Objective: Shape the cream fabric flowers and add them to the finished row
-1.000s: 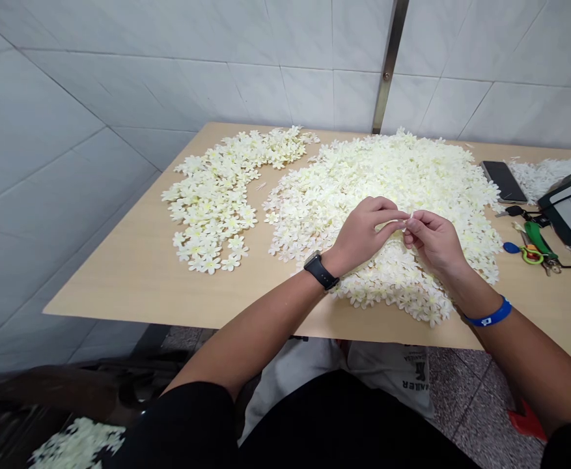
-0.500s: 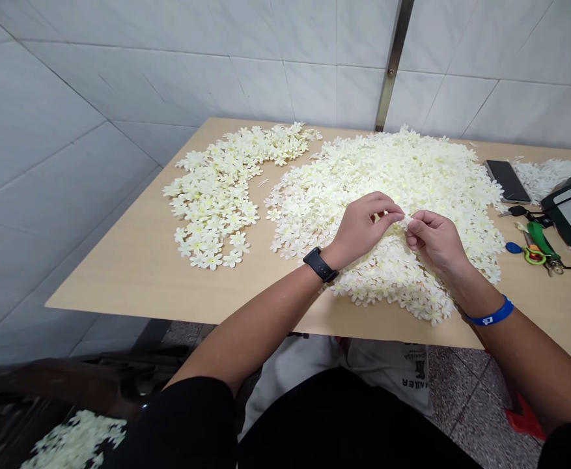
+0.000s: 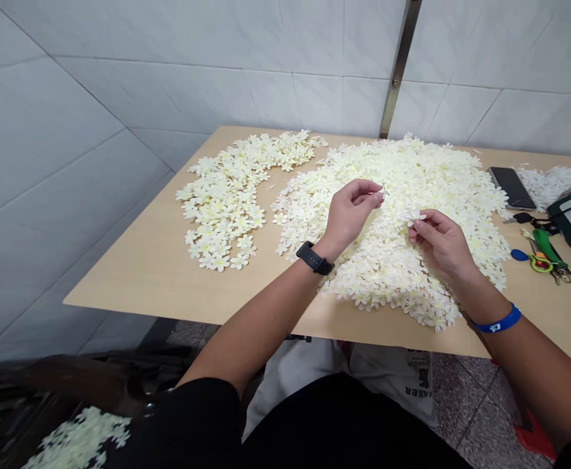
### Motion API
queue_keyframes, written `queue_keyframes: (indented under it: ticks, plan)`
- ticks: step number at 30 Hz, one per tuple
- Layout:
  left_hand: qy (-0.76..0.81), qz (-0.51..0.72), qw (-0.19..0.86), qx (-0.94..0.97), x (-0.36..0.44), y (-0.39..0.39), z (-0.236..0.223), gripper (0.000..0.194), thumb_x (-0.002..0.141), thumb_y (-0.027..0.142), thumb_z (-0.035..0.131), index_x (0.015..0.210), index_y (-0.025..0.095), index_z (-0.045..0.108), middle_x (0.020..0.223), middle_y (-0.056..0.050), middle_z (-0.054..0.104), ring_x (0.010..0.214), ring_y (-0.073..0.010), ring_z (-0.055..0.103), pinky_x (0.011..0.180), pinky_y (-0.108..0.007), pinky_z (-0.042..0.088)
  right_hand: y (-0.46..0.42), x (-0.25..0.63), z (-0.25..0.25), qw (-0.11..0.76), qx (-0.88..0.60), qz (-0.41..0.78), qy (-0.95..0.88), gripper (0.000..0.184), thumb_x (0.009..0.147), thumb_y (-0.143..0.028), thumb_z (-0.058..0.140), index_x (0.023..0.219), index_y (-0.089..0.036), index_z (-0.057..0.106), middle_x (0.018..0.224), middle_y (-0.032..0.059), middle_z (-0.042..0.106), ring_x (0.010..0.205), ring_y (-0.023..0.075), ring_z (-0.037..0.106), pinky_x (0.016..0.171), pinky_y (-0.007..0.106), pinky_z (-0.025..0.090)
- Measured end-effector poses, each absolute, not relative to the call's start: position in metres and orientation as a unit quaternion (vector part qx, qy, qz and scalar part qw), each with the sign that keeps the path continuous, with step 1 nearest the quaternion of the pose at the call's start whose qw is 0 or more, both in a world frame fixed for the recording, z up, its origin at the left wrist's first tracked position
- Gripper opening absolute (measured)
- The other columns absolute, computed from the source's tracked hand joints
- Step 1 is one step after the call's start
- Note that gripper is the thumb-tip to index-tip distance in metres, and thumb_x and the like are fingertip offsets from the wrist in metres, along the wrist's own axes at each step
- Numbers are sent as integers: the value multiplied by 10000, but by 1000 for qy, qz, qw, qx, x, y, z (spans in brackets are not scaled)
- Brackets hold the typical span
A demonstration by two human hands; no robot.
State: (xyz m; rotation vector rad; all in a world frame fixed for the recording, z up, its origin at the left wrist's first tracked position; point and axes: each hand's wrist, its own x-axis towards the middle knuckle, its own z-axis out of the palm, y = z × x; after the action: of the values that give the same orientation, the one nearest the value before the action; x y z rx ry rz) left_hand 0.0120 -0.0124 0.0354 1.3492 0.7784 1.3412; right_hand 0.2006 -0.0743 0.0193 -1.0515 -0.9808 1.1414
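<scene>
On my feed, a glazed white tile wall [image 3: 168, 85] with an upright brass-coloured metal strip [image 3: 399, 68] stands behind a pale wood-laminate table [image 3: 158, 273], and speckled terrazzo floor [image 3: 480, 410] shows below its near edge. Most of the tabletop is taken by a broad, mounded heap of cream fabric blossoms [image 3: 441, 176], thin five-petalled shapes with yellowish centres. A looser crescent of blossoms [image 3: 226, 202] curves just to its left. Toward the right edge lie a black smartphone [image 3: 512, 187], a flatter white pile of petals [image 3: 553, 182] and a bunch of keys [image 3: 542, 255] with green and blue fobs.

Both hands hover over the heap, apart from each other. The left hand [image 3: 351, 212], with a black strap watch [image 3: 314, 258] on its wrist, has its fingertips pressed together on a small white piece [image 3: 384, 193], too small for me to identify. The right hand [image 3: 441, 244], with a blue rubber wristband [image 3: 497, 324], pinches a single blossom [image 3: 415, 217] between thumb and forefinger.
</scene>
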Motion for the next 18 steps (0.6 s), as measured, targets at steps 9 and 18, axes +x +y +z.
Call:
queue_keyframes:
  ticks: [9, 18]
  plan:
    - [351, 551, 432, 621, 21, -10, 25, 258, 884, 136, 702, 1125, 197, 635, 1098, -56, 695, 825, -100, 674, 799, -236, 579, -78, 205, 20, 600, -549, 371, -447, 296, 655, -369, 882, 773, -211, 661, 650, -20, 634, 574, 116, 573, 563, 260, 484]
    - [366, 454, 241, 776, 2, 10, 30, 358, 958, 88, 548, 1284, 228, 605, 1450, -95, 613, 1363, -248, 589, 1203, -473, 482, -67, 226, 3, 551, -586, 68, -590, 529, 864, -209, 555, 1368, -298, 690, 1315, 139, 706, 1032, 291, 748, 814, 467, 609]
